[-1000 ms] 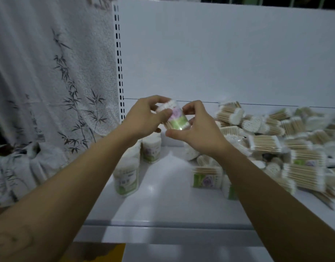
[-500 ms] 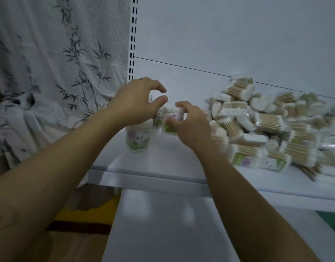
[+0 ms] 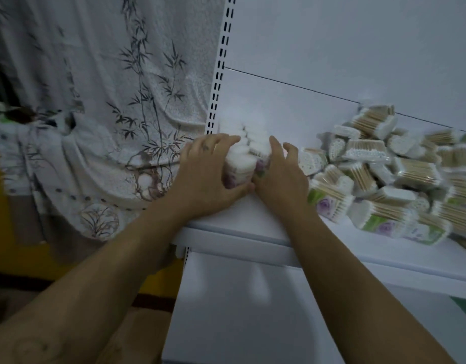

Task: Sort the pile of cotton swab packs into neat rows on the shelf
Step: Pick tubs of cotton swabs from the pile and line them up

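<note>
Upright cotton swab packs (image 3: 239, 164) stand in two short rows at the left end of the white shelf (image 3: 255, 216), running back toward the rear panel. My left hand (image 3: 203, 177) presses against the left side of the rows with fingers stretched along them. My right hand (image 3: 279, 174) presses the right side the same way, and both thumbs meet in front of the nearest packs. A loose pile of swab packs (image 3: 384, 177), wooden sticks with white tips and green-purple labels, fills the right part of the shelf.
A perforated shelf upright (image 3: 218, 82) stands just behind my left hand. A bamboo-print curtain (image 3: 108, 101) hangs to the left. A lower white shelf (image 3: 239, 311) lies beneath. The white back panel (image 3: 331, 48) closes the rear.
The pack held between both hands came down onto the shelf beside the standing ones. Both hands now press the sides of the rows. The view has shifted closer and left.
</note>
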### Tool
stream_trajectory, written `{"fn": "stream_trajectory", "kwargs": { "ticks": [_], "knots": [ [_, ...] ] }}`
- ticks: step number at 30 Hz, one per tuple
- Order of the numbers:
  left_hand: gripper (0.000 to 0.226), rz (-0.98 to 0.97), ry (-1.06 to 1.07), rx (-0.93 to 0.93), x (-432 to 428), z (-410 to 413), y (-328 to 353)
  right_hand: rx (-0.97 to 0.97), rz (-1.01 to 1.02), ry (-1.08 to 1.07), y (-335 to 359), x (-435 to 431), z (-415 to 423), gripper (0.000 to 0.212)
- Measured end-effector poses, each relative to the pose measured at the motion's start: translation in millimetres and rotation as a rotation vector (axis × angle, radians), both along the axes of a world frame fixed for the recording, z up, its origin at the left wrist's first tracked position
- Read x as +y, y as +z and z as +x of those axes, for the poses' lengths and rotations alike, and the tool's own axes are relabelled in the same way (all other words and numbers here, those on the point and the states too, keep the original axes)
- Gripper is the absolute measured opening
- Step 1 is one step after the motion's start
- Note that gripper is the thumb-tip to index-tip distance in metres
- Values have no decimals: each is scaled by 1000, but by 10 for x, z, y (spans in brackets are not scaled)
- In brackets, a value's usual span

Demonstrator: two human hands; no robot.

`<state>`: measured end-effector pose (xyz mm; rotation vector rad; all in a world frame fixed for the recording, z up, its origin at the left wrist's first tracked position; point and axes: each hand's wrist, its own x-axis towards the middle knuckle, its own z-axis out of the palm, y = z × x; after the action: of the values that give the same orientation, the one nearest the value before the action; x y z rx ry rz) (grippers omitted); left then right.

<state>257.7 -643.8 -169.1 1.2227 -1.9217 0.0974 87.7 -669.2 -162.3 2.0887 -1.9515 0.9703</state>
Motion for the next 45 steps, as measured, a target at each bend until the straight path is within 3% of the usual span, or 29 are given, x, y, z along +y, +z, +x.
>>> {"fn": "stream_trajectory", "kwargs": {
  "ticks": [5,8,14,25,30,34,37,40,45],
  "knots": [
    [100,2,17,-5,-69,-15,-67,-40,-102,59,-48,4,-21,56],
    [90,-42,40,20,-41,-34,-62,-33,-93,74,-61,-4,-11,48],
    [62,-151,47,-46,-40,-50,-86,36,-57,27,-58,2,-15,53],
    [76,-166,82,-60,-4,-46,-45,78,23,52,45,87,-13,81],
    [75,-246,103,-104,119,-207,60,109,-26,102,399,392,-459,65],
    [63,-305,67,-171,293,-604,271,232,130,51,658,557,-969,57],
    [60,-183,-27,-304,314,-964,333,456,243,-36,619,696,-1227,67],
    [62,27,-167,-407,234,-1282,221,563,268,-92,523,796,-1377,76],
    [70,158,-232,-336,166,-1544,140,578,262,-52,435,797,-1477,53]
  ]
}}
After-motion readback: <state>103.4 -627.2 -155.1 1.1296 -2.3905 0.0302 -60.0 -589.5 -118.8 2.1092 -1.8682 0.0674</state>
